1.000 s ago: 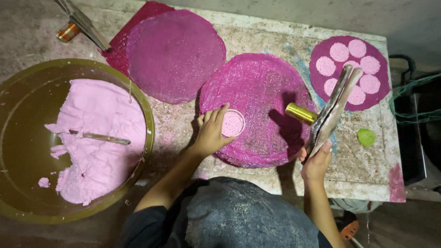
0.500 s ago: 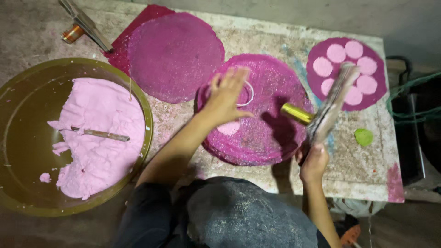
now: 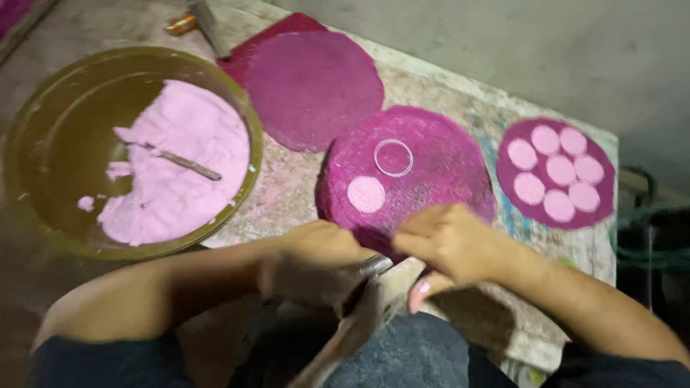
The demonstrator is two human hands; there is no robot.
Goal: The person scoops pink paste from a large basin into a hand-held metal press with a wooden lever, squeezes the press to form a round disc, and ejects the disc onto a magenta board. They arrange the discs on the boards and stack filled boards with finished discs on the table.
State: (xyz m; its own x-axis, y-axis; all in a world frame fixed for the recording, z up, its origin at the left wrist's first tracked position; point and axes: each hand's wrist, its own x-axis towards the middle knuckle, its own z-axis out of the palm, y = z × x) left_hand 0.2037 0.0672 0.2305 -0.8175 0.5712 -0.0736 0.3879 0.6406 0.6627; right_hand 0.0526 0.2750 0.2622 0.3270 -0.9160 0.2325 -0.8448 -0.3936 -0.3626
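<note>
Both hands meet at the near edge of the table, low in the view. The left hand [image 3: 316, 262] is curled shut around the upper end of a long flat tool [image 3: 359, 323], knuckles up, forearm running in from the lower left. The right hand [image 3: 449, 244] lies just beside it, fingers bent down over the same tool where it widens, a pink-dusted fingertip [image 3: 419, 291] pressed on its pale face; how tightly this hand grips cannot be told, since the fingers hide the contact. The tool slants down from the hands toward the person's lap and is blurred.

Just beyond the hands lies a round magenta mat [image 3: 410, 172] on the table [image 3: 460, 100]. On it sit one flat pale pink disc [image 3: 366, 194] and, near it but apart, a thin clear ring [image 3: 393, 157], empty inside.

To the right, a smaller dark pink mat [image 3: 555, 174] carries seven pale pink discs packed close together. Behind and to the left lies another round mat [image 3: 313, 90], bare, overlapping a red one [image 3: 277, 36].

At the far left stands a wide olive-green basin [image 3: 43, 151]. It holds a heap of pink powder [image 3: 183, 162] spread over its right half, with a thin stick [image 3: 188, 164] lying on the powder.
</note>
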